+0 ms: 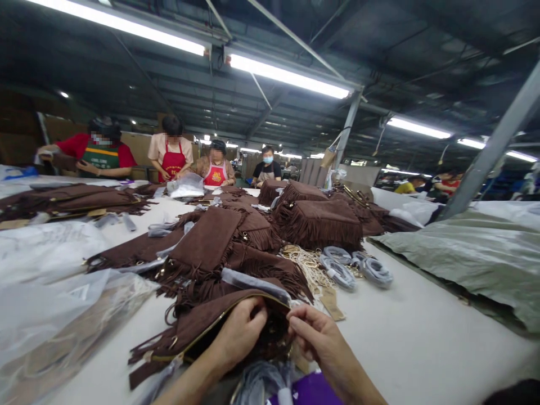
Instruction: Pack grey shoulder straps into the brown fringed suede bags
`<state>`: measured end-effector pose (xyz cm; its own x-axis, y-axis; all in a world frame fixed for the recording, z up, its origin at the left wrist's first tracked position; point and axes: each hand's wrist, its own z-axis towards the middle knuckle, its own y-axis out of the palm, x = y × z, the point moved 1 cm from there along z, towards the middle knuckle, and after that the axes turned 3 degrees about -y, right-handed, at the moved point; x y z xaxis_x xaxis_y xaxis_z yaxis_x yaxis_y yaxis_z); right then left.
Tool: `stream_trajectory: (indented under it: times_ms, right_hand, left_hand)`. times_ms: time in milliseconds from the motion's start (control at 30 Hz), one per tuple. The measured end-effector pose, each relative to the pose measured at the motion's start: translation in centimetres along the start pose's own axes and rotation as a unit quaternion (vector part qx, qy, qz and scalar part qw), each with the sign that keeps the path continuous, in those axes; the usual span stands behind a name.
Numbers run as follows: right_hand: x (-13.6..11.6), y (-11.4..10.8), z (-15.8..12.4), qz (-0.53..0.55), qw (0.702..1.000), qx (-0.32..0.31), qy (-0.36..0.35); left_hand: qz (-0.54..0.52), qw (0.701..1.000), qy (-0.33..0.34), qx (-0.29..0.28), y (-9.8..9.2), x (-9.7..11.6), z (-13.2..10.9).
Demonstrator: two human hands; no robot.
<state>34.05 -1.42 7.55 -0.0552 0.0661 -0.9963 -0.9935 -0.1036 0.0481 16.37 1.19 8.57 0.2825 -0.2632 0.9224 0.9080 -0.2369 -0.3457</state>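
Note:
A dark brown fringed suede bag [198, 316] lies in front of me, its gold zipper [219, 318] undone and its mouth gaping. My left hand [242, 329] reaches into that opening with curled fingers; the fingertips are hidden against the bag's edge. At the right end of the mouth, my right hand [312, 334] pinches the bag's edge between thumb and fingers. Below the hands sit a plastic-wrapped coiled strap [261, 379] and something purple [316, 391], both partly cut off.
More brown fringed bags [318, 219] are piled across the white table [405, 332]. Wrapped strap coils [337, 270], pale cords [306, 264] and a tan tag [332, 304] lie to the right. Clear plastic bags [71, 315] cover the left. Several co-workers stand beyond the table.

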Motion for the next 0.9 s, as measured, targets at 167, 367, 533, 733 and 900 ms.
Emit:
stream_trajectory:
  times_ms: [167, 367, 533, 733, 900]
  right_hand:
    - [0.4, 0.0, -0.6, 0.204, 0.979, 0.010, -0.024]
    - [3.3, -0.2, -0.4, 0.117, 0.982, 0.022, -0.146]
    - [4.2, 0.1, -0.4, 0.089, 0.981, 0.073, -0.157]
    - [4.7, -0.2, -0.1, 0.119, 0.978, 0.118, -0.126]
    - [4.5, -0.4, -0.2, 0.139, 0.979, 0.112, -0.102]
  left_hand:
    - [-0.158, 0.984, -0.083, -0.028, 1.1, -0.8, 0.2]
    - [-0.250, 0.957, -0.137, -0.061, 1.8, -2.1, 0.0]
    - [-0.271, 0.949, -0.153, -0.053, 2.2, -2.6, 0.0]
    - [-0.181, 0.975, -0.114, -0.063, 2.9, -2.0, -0.1]
    - [-0.104, 0.992, -0.054, -0.040, 3.4, -1.4, -0.4]
